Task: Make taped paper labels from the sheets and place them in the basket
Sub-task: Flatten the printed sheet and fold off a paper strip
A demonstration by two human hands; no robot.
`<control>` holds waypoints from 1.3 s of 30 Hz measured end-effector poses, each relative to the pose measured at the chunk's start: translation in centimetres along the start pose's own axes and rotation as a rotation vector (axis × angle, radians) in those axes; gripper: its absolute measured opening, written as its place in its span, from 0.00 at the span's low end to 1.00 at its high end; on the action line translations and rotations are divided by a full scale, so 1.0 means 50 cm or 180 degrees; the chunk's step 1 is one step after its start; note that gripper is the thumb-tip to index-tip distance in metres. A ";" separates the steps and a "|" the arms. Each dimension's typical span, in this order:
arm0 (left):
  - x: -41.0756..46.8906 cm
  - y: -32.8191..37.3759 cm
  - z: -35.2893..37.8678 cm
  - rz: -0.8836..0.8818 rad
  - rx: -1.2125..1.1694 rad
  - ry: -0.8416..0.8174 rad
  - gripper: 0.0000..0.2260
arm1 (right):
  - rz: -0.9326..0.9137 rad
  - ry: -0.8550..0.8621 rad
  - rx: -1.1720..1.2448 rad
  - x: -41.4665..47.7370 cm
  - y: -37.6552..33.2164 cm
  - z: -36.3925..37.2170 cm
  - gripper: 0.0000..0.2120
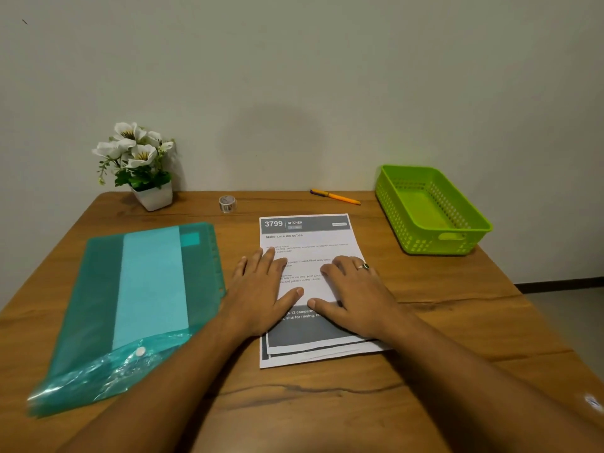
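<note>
A small stack of printed paper sheets (307,240) lies in the middle of the wooden table, slightly fanned at the near edge. My left hand (261,289) rests flat on the stack's left side, fingers straight. My right hand (349,292), with a ring on one finger, lies flat on the right side. A roll of clear tape (227,203) stands behind the sheets. A bright green plastic basket (428,210) with nothing in it sits at the back right.
A teal plastic document folder (143,302) lies to the left of the sheets. An orange pen (336,196) lies near the wall. A white pot of artificial flowers (143,165) stands at the back left. The table (327,403) ends at the wall.
</note>
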State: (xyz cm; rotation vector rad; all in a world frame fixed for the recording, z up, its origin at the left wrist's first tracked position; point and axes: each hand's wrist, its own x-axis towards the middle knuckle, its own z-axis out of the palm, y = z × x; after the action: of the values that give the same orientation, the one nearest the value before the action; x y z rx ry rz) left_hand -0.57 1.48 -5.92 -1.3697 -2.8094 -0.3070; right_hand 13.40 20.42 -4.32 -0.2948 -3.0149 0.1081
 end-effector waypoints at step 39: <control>0.000 -0.006 -0.004 -0.0040 0.0269 -0.0196 0.37 | -0.0048 -0.0567 0.0169 0.151 0.085 0.022 0.46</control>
State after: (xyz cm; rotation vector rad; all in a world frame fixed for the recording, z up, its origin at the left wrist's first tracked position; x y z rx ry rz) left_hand -0.81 1.27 -5.75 -1.3679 -2.8448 -0.1465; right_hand 6.71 26.01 -5.01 -0.2708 -3.1832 0.2242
